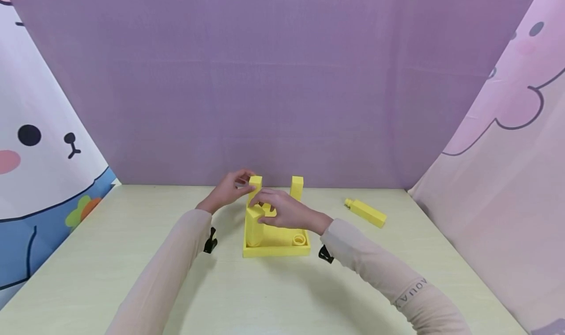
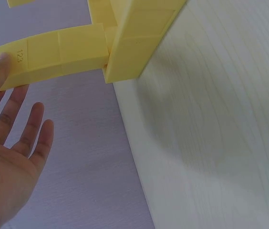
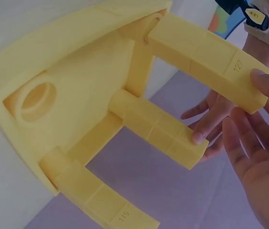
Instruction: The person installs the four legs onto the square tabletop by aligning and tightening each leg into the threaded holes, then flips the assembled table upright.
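And here we are at the pale surface point(image 1: 265, 300), with a yellow base point(image 1: 277, 251) sitting squarely between two busy hands. Three posts rise from its corners! The left hand point(image 1: 228, 188) is on the far-left post point(image 1: 255, 182), thumb on one face, fingers behind, a light pinch near the top; the left wrist view shows the number 123 there. Now the right hand point(image 1: 287, 210): it has the near-left post point(image 1: 254, 227), thumb across the end marked 127, fingers curled beneath it, the post's foot at its corner of the base. The far-right post point(image 1: 297, 185), bearing 119 in the right wrist view, stands on its own, clear of both hands. At the near-right corner sits a raised ring point(image 1: 299, 240). And look out to the right: a loose post point(image 1: 366, 212) lies on its side, narrow neck angled toward the back, well apart from the base. Behind it all hangs a purple cloth point(image 1: 265, 80).
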The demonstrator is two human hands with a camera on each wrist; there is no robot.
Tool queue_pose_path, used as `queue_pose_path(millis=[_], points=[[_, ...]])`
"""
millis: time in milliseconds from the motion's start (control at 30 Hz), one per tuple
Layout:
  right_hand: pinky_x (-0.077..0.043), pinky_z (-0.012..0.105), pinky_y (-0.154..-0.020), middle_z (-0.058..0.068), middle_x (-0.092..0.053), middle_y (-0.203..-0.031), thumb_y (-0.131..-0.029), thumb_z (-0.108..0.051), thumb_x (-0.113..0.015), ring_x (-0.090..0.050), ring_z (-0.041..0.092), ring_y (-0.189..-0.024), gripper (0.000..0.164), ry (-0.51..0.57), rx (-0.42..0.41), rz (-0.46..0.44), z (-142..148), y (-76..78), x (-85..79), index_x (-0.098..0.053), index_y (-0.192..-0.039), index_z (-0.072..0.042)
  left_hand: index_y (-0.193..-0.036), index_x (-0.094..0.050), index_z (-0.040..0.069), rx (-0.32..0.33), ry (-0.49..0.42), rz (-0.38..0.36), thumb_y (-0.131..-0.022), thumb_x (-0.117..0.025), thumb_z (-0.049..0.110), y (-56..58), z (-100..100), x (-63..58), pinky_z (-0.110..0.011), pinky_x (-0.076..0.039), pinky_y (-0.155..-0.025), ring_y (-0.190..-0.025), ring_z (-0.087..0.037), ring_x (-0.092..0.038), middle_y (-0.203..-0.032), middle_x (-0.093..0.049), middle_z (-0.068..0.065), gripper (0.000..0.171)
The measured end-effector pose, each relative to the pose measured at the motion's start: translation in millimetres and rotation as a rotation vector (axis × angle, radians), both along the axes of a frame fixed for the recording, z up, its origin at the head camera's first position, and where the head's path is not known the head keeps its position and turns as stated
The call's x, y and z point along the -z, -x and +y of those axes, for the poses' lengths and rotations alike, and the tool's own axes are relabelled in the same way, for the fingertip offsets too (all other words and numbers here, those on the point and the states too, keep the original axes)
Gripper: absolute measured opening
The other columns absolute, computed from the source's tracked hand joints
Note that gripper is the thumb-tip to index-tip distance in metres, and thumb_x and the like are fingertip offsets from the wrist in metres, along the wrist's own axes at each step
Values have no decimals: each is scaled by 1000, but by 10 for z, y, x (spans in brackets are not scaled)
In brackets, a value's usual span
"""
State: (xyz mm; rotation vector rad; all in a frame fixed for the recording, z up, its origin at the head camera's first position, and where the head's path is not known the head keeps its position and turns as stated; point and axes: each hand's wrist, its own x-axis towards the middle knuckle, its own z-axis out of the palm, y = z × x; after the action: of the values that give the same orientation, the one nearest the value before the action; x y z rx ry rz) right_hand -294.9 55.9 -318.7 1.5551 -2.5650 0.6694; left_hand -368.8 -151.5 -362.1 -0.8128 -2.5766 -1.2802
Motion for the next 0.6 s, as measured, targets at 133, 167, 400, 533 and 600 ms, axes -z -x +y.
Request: queue_pose_path(millis=[133, 167, 400, 533, 600], points=[[-53, 28, -70, 1, -58, -113, -83, -12, -67, -53, 12, -97, 31, 0, -4, 0, -2, 4, 0, -58, -112, -10, -119, -53, 2, 0, -14, -12, -87, -62, 18, 1, 3, -2, -49, -45, -92, -103, -33, -56, -110, -61, -17, 37], [-53, 29, -70, 1, -58, -113, -82, -12, -67, -53, 12, -98, 31, 7, -2, 1, -4, 2, 5, -58, -112, -10, -119, -53, 2, 0, -16, -14, -87, -63, 18, 2, 3, -1, -49, -44, -92, -103, -33, -56, -110, -61, -17, 38], [-49, 19, -71, 1, -59, -105, -81, -18, -69, -54, 12, -92, 31, 53, 83, 93, -29, -50, 94, -59, -109, -8, -120, -53, 1, 4, -14, -3, -87, -62, 18, 10, -2, 4, -50, -44, -92, -103, -33, -56, -109, -61, -17, 38], [-48, 19, -75, 1, -59, -100, -80, -21, -71, -56, 13, -87, 31, 97, 131, 143, -45, -99, 140, -60, -105, -7, -119, -53, 2, 1, -15, -10, -87, -62, 18, 8, 4, -4, -49, -44, -92, -103, -32, -56, -109, -61, -17, 37], [-49, 21, -76, 1, -59, -98, -79, -21, -72, -56, 14, -86, 31, 117, 143, 146, -52, -114, 156, -60, -104, -7, -119, -53, 2, 0, -13, -11, -87, -62, 18, 15, 4, 2, -49, -44, -92, -103, -32, -56, -110, -61, -16, 37]])
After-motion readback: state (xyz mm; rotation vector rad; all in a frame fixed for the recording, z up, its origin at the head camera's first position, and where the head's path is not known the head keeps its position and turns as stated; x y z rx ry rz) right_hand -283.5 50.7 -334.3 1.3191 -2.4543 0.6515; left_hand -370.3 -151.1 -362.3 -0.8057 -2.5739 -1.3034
